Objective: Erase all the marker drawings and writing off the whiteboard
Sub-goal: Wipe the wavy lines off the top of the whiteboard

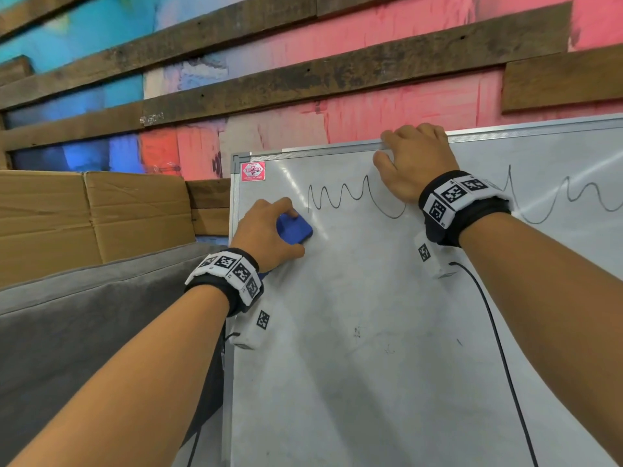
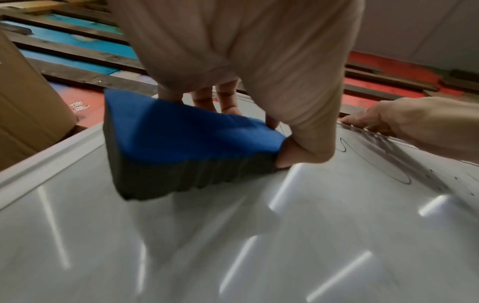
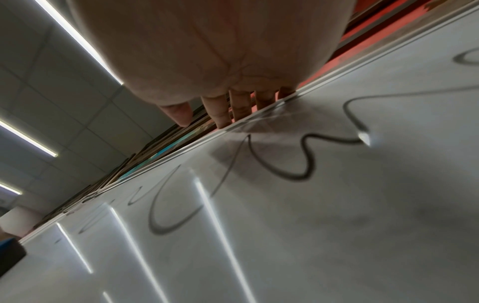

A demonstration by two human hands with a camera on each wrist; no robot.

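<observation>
A whiteboard (image 1: 371, 332) leans against the painted wall. A black wavy marker line (image 1: 337, 197) runs across its upper part, passing behind my right hand and on to the right edge. My left hand (image 1: 266, 234) grips a blue eraser (image 1: 294, 229) with a dark felt base (image 2: 186, 176) and presses it flat on the board near the top-left corner, just left of where the line starts. My right hand (image 1: 414, 160) holds the board's top frame (image 1: 320, 150), fingers hooked over the edge (image 3: 241, 108). The marker line (image 3: 285, 164) shows below those fingers.
Flattened cardboard boxes (image 1: 94, 214) stand left of the board, with a grey padded surface (image 1: 84, 332) below them. A red sticker (image 1: 253, 171) marks the board's top-left corner. Black cables (image 1: 499, 348) hang from both wrist cameras in front of the board. Faint smudges (image 1: 357, 332) dot the board's middle.
</observation>
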